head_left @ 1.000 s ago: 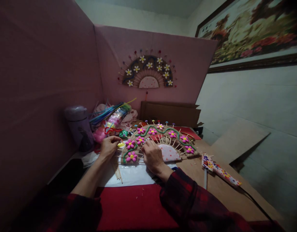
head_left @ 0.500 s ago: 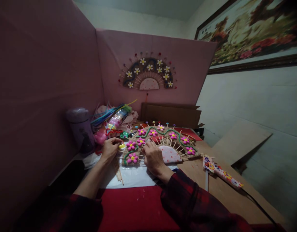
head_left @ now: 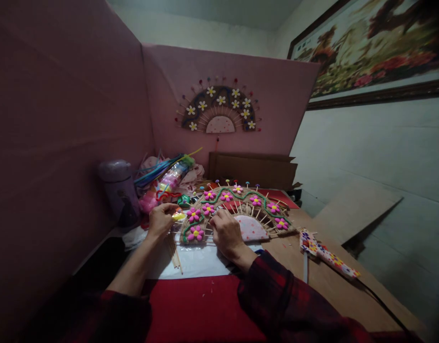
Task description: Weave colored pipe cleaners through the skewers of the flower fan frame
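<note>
And there lay the fan (head_left: 236, 197) on the table, a broad brown arch, its band ridged like wound cord! Pink flowers (head_left: 195, 233) with yellow centres ran right around it, and a green line (head_left: 268, 213) wriggled between them. Pale sticks crossed the open middle toward a pink, red-dotted half-round (head_left: 251, 227), and along the top edge, coloured heads tipped the sticks, blue, yellow and red among them.

In at the fan's left end, the left hand (head_left: 162, 220) had its fingers bent toward the thumb beside a yellow piece (head_left: 178, 216); whether the tips met, I couldn't tell. Over at the inner edge, the right hand (head_left: 227, 233) had its fingers curled, their tips too hidden to say what they gripped!

Underneath came a white sheet (head_left: 157, 269) with loose sticks (head_left: 176, 257), red cover (head_left: 191, 309) nearest the person, brown board (head_left: 284, 276) to the right with a flower-patterned glue gun (head_left: 328, 257). Behind, a bottle (head_left: 118, 190) stood left of heaped craft supplies (head_left: 174, 174), a second fan (head_left: 229, 93) hung on a pink panel (head_left: 276, 95), and a framed picture (head_left: 380, 57) topped the pale wall (head_left: 384, 143).
</note>
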### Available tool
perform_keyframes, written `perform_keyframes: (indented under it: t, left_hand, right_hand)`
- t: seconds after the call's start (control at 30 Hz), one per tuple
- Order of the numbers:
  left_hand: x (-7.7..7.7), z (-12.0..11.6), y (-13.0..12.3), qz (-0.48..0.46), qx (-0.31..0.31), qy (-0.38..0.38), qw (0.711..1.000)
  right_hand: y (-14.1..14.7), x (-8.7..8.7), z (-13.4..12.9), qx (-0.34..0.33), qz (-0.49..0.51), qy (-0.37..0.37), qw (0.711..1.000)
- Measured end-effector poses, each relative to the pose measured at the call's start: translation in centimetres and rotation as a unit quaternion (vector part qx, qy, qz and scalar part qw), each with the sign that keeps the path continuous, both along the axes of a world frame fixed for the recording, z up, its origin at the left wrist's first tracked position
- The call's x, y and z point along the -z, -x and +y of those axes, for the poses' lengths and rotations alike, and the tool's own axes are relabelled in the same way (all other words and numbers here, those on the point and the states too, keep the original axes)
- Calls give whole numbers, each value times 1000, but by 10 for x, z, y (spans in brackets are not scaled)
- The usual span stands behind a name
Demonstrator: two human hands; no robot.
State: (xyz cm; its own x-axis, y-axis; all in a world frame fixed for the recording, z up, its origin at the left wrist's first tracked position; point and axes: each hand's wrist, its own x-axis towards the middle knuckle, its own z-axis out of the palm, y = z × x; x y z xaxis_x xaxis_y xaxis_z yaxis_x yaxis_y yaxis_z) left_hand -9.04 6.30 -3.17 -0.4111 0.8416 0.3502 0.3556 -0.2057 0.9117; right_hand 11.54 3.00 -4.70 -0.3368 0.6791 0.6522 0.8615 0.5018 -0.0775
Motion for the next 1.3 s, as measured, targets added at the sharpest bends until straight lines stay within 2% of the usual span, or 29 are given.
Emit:
perform_keyframes:
  t: [0.1, 0.17, 0.27, 0.37, 0.7, 0.87, 1.03, 1.1, 1.23, 1.3]
  left_hand:
    - [-9, -7, 1, 34, -38, -28, 998]
    - [-16, -11, 3, 59, -108, -55, 991]
    - [-24, -15, 9, 75, -229, -106, 965]
    - [-28, -15, 17, 64, -282, -117, 950]
    - [-17, 0, 27, 9, -245, -74, 967]
    - [-21, -1, 32, 21, -258, -53, 964]
    - [-28, -11, 35, 92, -238, -29, 966]
    - [-27, -13, 36, 154, -213, 10, 965]
    - [-18, -14, 34, 306, -146, 140, 930]
    - [-12, -14, 32, 332, -140, 165, 918]
  right_hand:
    - [0, 0, 0, -5, 8, 1, 1000]
    - [0, -2, 0, -8, 12, -1, 1000]
    - [-1, -5, -3, -14, 25, -17, 999]
    - [-2, -8, -7, -24, 46, -37, 998]
    - [-4, -9, -13, -40, 87, -42, 995]
    - [-3, -8, -14, -43, 104, -38, 993]
    - [-4, -9, -15, -47, 102, -33, 993]
    - [-4, -9, -15, -45, 99, -37, 993]
    - [-5, -9, -15, -43, 100, -37, 993]
    - [-5, -8, -15, -46, 102, -34, 993]
